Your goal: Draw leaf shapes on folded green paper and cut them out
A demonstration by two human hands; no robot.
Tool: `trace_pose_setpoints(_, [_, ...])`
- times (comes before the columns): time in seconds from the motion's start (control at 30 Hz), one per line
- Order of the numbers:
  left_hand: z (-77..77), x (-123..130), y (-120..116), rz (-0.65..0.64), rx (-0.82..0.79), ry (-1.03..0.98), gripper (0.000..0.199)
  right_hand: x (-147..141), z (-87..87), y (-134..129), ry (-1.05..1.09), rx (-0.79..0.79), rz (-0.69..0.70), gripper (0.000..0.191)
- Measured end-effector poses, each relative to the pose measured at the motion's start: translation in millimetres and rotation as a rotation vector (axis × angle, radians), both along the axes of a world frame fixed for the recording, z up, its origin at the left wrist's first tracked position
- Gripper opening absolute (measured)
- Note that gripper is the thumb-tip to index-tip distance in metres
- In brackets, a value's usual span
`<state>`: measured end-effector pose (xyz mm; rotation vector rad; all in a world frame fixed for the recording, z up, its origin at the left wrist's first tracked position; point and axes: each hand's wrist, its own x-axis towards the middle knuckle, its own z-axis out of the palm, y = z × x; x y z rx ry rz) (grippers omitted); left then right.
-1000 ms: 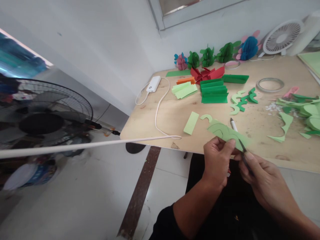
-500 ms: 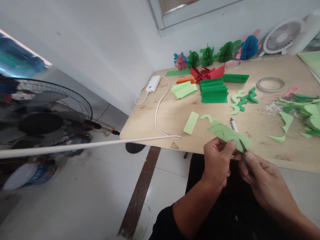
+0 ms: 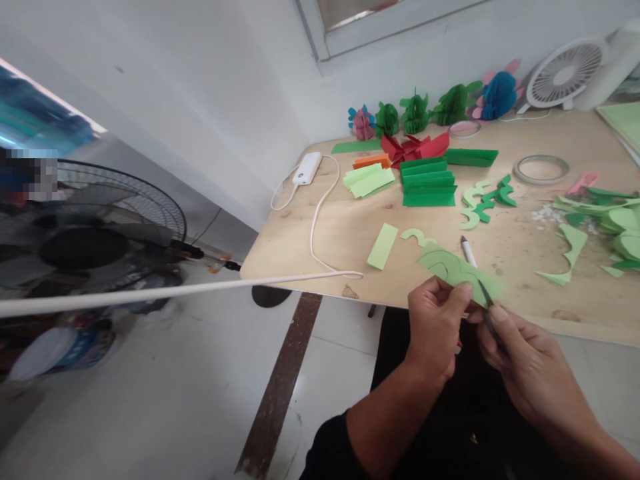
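My left hand (image 3: 436, 317) pinches the lower edge of a light green paper strip (image 3: 445, 262), which has curved lines drawn on it. In my right hand (image 3: 517, 347) is a pair of scissors (image 3: 486, 295); a dark blade lies against the paper's right part, and the handles are hidden by the fingers. Just beyond the strip, a white marker (image 3: 469, 251) with a dark tip lies on the table. A curved light green cutout (image 3: 414, 235) is near the strip's left end, and a folded light green paper (image 3: 383, 247) lies farther left.
On the wooden table (image 3: 285, 247) are folded green papers (image 3: 427, 181), red folded paper (image 3: 415, 148), wavy cutouts (image 3: 483, 200), paper scraps (image 3: 623, 230) and a tape roll (image 3: 541, 169). Paper figures (image 3: 415, 112) and a small fan (image 3: 567, 73) stand behind. A white cable (image 3: 200, 290) crosses to the left.
The scissors blade has shifted slightly at the paper, with the fingers of my right hand moving a little. My left hand and the strip stay nearly still.
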<state>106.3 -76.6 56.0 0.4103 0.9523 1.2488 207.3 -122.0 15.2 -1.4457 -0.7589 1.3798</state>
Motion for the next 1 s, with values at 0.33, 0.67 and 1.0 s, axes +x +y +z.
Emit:
trace_pose_setpoints(0.33, [-0.1, 0, 2, 0.007, -0.004, -0.009, 0.035, 2, -1.2, 0, -0.024, 0.034, 0.031, 0.050])
trace_pose_setpoints(0.67, [-2.0, -1, 2, -0.009, -0.008, 0.007, 0.036, 0, 6.6, 4, -0.036, 0.035, 0.041, 0.052])
trace_pose_setpoints(1.0, [-1.4, -1, 2, -0.003, -0.009, -0.014, 0.029, 3, 0.3, 1, -0.033, 0.008, 0.031, 0.053])
